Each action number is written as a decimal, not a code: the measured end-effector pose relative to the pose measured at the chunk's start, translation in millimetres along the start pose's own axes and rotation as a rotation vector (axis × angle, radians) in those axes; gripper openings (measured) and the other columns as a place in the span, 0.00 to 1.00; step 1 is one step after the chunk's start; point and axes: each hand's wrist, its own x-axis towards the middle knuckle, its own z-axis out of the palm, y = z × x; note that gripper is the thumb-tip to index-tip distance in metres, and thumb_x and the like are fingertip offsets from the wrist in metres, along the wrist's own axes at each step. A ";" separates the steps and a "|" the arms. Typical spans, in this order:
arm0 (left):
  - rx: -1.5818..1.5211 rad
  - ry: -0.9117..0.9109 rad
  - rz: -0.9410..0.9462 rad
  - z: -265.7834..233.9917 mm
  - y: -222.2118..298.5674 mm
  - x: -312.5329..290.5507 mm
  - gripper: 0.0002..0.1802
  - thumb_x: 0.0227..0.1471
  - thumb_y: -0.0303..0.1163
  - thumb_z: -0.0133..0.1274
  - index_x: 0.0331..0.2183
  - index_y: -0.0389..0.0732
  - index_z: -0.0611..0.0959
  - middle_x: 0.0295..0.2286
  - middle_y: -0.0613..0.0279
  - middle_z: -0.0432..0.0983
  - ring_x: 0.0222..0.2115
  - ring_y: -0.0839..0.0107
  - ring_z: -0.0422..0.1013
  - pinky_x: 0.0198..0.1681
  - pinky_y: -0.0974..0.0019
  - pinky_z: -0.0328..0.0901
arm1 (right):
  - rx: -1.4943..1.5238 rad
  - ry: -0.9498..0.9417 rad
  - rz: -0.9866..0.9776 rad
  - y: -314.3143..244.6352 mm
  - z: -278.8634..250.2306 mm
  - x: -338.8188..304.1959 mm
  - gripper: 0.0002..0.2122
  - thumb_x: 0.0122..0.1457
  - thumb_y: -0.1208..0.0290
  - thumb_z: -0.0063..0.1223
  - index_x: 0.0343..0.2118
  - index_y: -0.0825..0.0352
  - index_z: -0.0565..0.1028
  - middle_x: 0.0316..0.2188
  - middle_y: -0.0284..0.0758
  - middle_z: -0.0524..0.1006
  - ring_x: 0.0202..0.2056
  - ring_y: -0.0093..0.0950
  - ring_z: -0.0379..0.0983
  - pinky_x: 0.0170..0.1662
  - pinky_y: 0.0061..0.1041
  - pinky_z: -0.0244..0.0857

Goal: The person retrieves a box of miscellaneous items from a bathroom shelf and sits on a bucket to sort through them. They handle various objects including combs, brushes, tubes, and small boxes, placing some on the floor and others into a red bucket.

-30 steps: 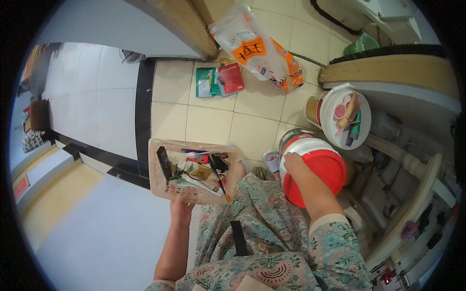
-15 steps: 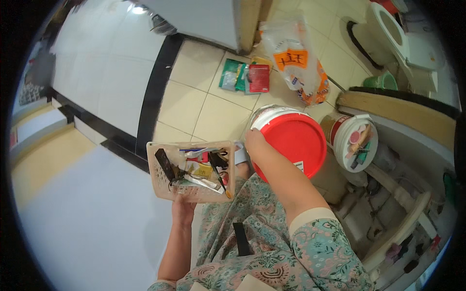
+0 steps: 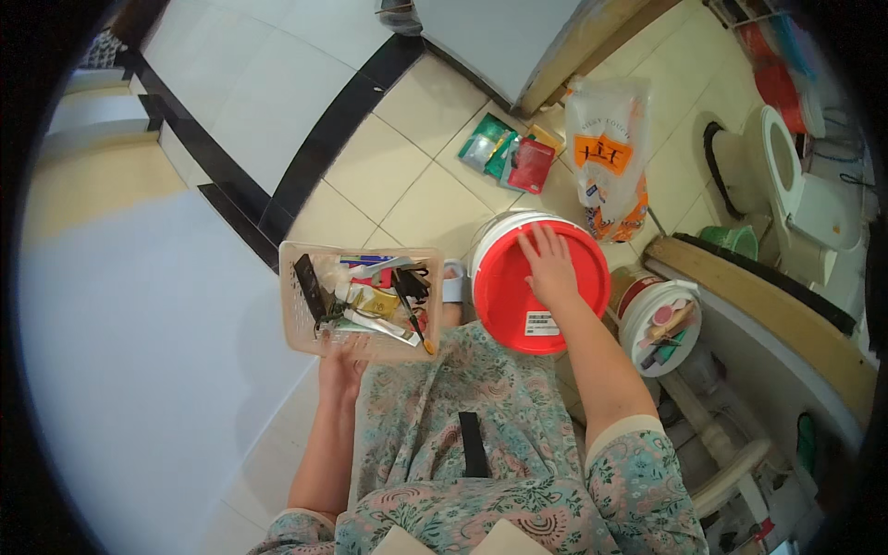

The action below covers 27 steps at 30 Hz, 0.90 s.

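My left hand [image 3: 343, 363] grips the near side of a pale plastic basket [image 3: 292, 277], its thumb or fingers partly hidden under it. Inside the basket lie a black box [image 3: 309, 288], a toothbrush [image 3: 414, 319], a white tube [image 3: 380, 326], a yellow packet [image 3: 373, 300] and other small items. My right hand [image 3: 552, 271] rests with fingers spread on the red lid [image 3: 504, 296] of a white bucket [image 3: 485, 242], just right of the basket.
Right of the bucket stands another open bucket [image 3: 689, 331] with small items in it. Beyond lie green and red packets [image 3: 527, 166] and a clear plastic bag with orange print [image 3: 606, 120]. A toilet [image 3: 823, 208] and a green basket [image 3: 735, 240] are at the far right, behind a raised ledge [image 3: 768, 305].
My right hand has moved from the bucket's left rim onto the top of the red lid, its fingers now spread. The basket stays in my left hand. The whole view has turned slightly.
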 end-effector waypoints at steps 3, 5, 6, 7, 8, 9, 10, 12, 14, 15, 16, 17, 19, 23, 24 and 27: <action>0.051 -0.041 -0.001 20.6 -6.2 -6.2 0.36 0.48 0.27 0.44 0.57 0.56 0.50 0.48 0.49 0.64 0.47 0.59 0.65 0.43 0.60 0.65 | 0.090 0.033 0.336 11.8 -4.9 -24.5 0.34 0.45 0.68 0.57 0.58 0.57 0.55 0.58 0.41 0.53 0.60 0.39 0.45 0.60 0.41 0.42; 0.076 -0.120 -0.033 35.5 -19.0 -9.3 0.38 0.47 0.26 0.45 0.57 0.56 0.49 0.47 0.50 0.65 0.45 0.61 0.66 0.42 0.59 0.66 | 0.103 0.057 0.456 28.1 -1.2 -42.1 0.34 0.47 0.67 0.56 0.58 0.59 0.54 0.58 0.43 0.53 0.59 0.41 0.47 0.59 0.40 0.45; 0.047 -0.119 -0.095 50.9 -16.6 -21.2 0.36 0.46 0.25 0.47 0.56 0.49 0.52 0.45 0.52 0.67 0.43 0.61 0.68 0.40 0.60 0.66 | 0.103 0.068 0.517 35.7 -5.4 -51.0 0.34 0.48 0.67 0.55 0.58 0.60 0.53 0.58 0.43 0.52 0.58 0.42 0.48 0.58 0.40 0.46; 0.030 -0.153 -0.157 55.2 -28.6 -15.9 0.33 0.46 0.26 0.46 0.54 0.47 0.54 0.44 0.52 0.67 0.43 0.62 0.68 0.39 0.60 0.67 | 0.248 0.047 0.595 50.8 4.4 -59.5 0.34 0.49 0.67 0.54 0.58 0.61 0.52 0.57 0.44 0.54 0.57 0.42 0.50 0.57 0.39 0.48; 0.013 -0.189 -0.219 56.4 -45.0 -3.2 0.30 0.47 0.26 0.46 0.53 0.44 0.57 0.43 0.53 0.68 0.42 0.62 0.68 0.39 0.60 0.67 | 0.392 0.026 0.672 68.2 20.7 -66.3 0.33 0.50 0.68 0.53 0.58 0.62 0.52 0.56 0.45 0.56 0.56 0.42 0.53 0.56 0.38 0.50; 0.000 -0.224 -0.278 56.5 -55.8 9.3 0.28 0.47 0.26 0.46 0.51 0.42 0.59 0.42 0.53 0.69 0.42 0.62 0.69 0.38 0.60 0.67 | 0.544 0.005 0.749 76.7 33.6 -70.3 0.32 0.51 0.68 0.52 0.58 0.63 0.52 0.55 0.46 0.57 0.55 0.43 0.55 0.55 0.36 0.52; -0.010 -0.210 -0.297 63.8 -64.2 16.8 0.25 0.47 0.26 0.46 0.49 0.42 0.61 0.40 0.55 0.69 0.41 0.63 0.69 0.39 0.58 0.66 | 0.719 -0.055 0.725 78.6 40.1 -73.5 0.32 0.51 0.69 0.52 0.58 0.64 0.52 0.54 0.47 0.59 0.54 0.42 0.57 0.55 0.35 0.53; -0.036 -0.184 -0.338 87.8 -84.9 26.8 0.20 0.46 0.27 0.45 0.45 0.42 0.66 0.38 0.58 0.71 0.40 0.64 0.69 0.39 0.54 0.65 | 1.060 -0.183 0.669 82.5 46.9 -79.7 0.31 0.51 0.71 0.51 0.58 0.67 0.51 0.52 0.48 0.62 0.52 0.41 0.60 0.53 0.32 0.56; -0.019 -0.111 -0.319 99.5 -88.1 27.3 0.16 0.48 0.27 0.44 0.42 0.40 0.67 0.37 0.57 0.71 0.39 0.64 0.70 0.38 0.57 0.67 | 0.879 -0.133 0.674 42.5 42.8 -72.8 0.32 0.50 0.74 0.51 0.58 0.68 0.52 0.50 0.48 0.64 0.52 0.39 0.61 0.53 0.30 0.56; -0.008 -0.072 -0.302 109.8 -90.5 26.2 0.13 0.49 0.27 0.43 0.40 0.39 0.67 0.36 0.56 0.70 0.38 0.65 0.70 0.37 0.59 0.68 | 0.795 -0.106 0.671 33.0 40.2 -70.0 0.32 0.49 0.76 0.51 0.57 0.69 0.52 0.49 0.48 0.65 0.52 0.38 0.62 0.53 0.29 0.56; 0.016 -0.032 -0.298 117.9 -97.2 21.4 0.12 0.49 0.28 0.44 0.39 0.39 0.68 0.35 0.57 0.71 0.37 0.65 0.71 0.37 0.59 0.68 | 0.829 -0.114 0.551 44.3 52.5 -73.1 0.34 0.47 0.79 0.52 0.58 0.70 0.50 0.51 0.49 0.63 0.52 0.40 0.61 0.54 0.30 0.55; -0.016 -0.052 -0.299 121.9 -102.8 18.7 0.14 0.48 0.28 0.45 0.40 0.39 0.67 0.35 0.58 0.71 0.37 0.65 0.71 0.37 0.59 0.68 | 0.784 -0.115 0.556 55.3 65.2 -76.3 0.35 0.46 0.78 0.52 0.58 0.71 0.49 0.52 0.49 0.62 0.52 0.41 0.61 0.54 0.30 0.56; -0.064 -0.093 -0.297 113.4 -116.3 23.1 0.17 0.47 0.28 0.46 0.41 0.37 0.67 0.36 0.59 0.70 0.36 0.65 0.71 0.35 0.60 0.68 | 0.704 -0.112 0.572 52.3 81.2 -80.6 0.37 0.45 0.78 0.53 0.58 0.71 0.47 0.53 0.50 0.59 0.52 0.42 0.60 0.54 0.31 0.56; -0.075 -0.077 -0.296 102.6 -140.2 45.1 0.16 0.47 0.28 0.46 0.41 0.38 0.69 0.36 0.60 0.71 0.36 0.66 0.71 0.32 0.64 0.70 | 0.767 -0.261 0.587 59.5 75.1 -72.8 0.40 0.43 0.76 0.54 0.59 0.71 0.44 0.55 0.51 0.56 0.54 0.44 0.57 0.55 0.31 0.54; -0.064 -0.065 -0.281 109.3 -130.9 36.4 0.16 0.47 0.28 0.46 0.41 0.39 0.69 0.36 0.60 0.71 0.36 0.66 0.71 0.32 0.64 0.70 | 0.778 -0.296 0.615 58.9 73.6 -71.2 0.40 0.43 0.76 0.54 0.59 0.71 0.43 0.55 0.51 0.56 0.54 0.44 0.56 0.56 0.30 0.54; -0.051 -0.089 -0.279 111.0 -131.4 37.1 0.16 0.47 0.28 0.46 0.42 0.41 0.69 0.35 0.62 0.71 0.36 0.67 0.71 0.32 0.64 0.70 | 0.736 -0.194 0.558 56.9 84.5 -73.3 0.39 0.43 0.79 0.53 0.57 0.75 0.44 0.51 0.48 0.63 0.52 0.38 0.61 0.53 0.28 0.57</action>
